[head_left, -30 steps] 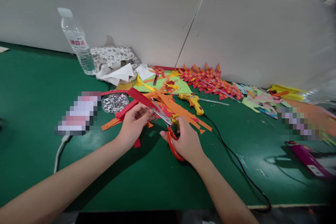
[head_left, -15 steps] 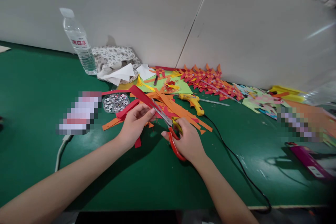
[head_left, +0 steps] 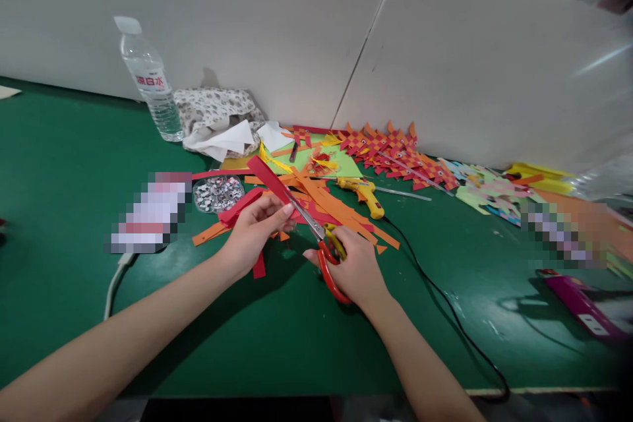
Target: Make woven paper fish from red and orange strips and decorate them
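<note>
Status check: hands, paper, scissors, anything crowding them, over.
Left hand pinching red paper strip. Right hand gripping scissors, blades at strip. Orange strips and glue gun close behind.

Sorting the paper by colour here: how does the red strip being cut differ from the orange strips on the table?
The red strip is pinched in the left hand and raised, at the scissors held by the right hand. The orange strips lie loose, piled on the table. Both are narrow paper.
</note>
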### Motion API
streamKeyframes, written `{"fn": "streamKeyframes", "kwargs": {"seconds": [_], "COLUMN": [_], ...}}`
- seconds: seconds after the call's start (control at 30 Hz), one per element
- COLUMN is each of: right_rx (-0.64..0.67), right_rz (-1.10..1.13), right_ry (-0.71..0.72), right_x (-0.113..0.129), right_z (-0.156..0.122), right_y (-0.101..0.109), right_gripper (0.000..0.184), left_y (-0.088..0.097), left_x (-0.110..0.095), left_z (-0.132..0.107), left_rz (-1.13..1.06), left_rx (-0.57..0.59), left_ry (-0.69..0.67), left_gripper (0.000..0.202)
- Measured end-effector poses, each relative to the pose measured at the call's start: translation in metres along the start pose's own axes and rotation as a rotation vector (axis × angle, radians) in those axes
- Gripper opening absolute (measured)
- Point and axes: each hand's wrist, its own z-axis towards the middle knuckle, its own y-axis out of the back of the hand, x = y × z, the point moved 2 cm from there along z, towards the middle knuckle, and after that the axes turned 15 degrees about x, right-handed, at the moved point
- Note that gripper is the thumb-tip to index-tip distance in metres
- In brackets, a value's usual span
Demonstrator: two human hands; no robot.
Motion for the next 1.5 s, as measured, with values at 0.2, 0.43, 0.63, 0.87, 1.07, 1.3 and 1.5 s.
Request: {"fn": "streamKeyframes", "kwargs": {"seconds": [0.2,0.43,0.63,0.87,1.07,1.3,1.5], "right_rx": [-0.003,0.035,0.023,-0.001,-0.022,-0.04,-0.03], "right_rz": [0.016,0.006,0.054,0.071,0.047,0.024,0.029], "right_ry": [-0.004,-0.046,-0.03,-0.001,0.012,0.011,-0.01], "right_x": [0.0003,-0.0002,-0.0002,0.0005,-0.0002,-0.0006,0.0006], "right_z": [-0.0004,-0.0009,-0.0008,-0.0002,0.0002,0.0005,0.0], "right_y": [0.0,-0.0003,-0.0002,0.0005,0.0001,0.0007,0.0], "right_gripper": [0.036,0.036,0.038,0.039,0.039,0.039,0.04], "left_y": [-0.0021,-0.0039,-0.0037,-0.0037,-0.0036,-0.0023,0.0054], "left_x": [-0.0028,0.0012,0.0021,0.0015,0.0002,-0.0002,-0.0059], "left_z": [-0.0001,-0.0013,-0.0004,-0.0003,-0.0004,0.0009,0.0039], "left_rz": [-0.063,-0.071,-0.107,-0.096,-0.041,0.049,0.003], "left_rx": [0.036,0.078,0.087,0.078,0.076,0.107,-0.04], "left_ry": [0.023,0.071,0.103,0.105,0.091,0.077,-0.066], "left_gripper": [0.019,0.019,0.019,0.019,0.017,0.019,0.015]}}
